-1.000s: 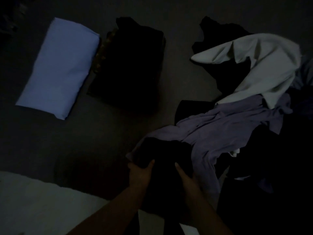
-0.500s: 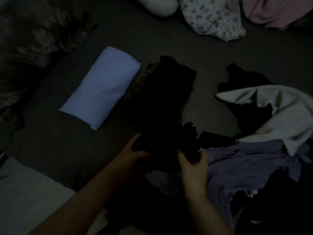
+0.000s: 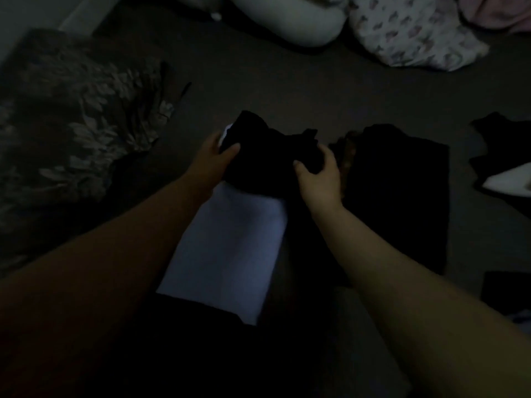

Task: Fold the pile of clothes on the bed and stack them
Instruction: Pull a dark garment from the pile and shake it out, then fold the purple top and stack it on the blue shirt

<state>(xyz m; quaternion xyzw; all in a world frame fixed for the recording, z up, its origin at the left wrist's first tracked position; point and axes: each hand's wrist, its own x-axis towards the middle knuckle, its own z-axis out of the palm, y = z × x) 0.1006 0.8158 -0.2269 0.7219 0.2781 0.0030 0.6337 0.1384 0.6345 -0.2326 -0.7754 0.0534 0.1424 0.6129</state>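
bundle [image 3: 270, 156] on folded cloth [image 3: 230, 254], folded stack [image 3: 402, 191] to its right

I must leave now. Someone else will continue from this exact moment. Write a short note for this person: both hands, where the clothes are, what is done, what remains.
Left hand and right hand each grip one side of a black garment, held over the far end of the folded light blue piece.
A folded dark piece lies right of it on the bed.
Done: two pieces folded.
Left: set the black garment down on a stack; more unfolded clothes show at the right edge.
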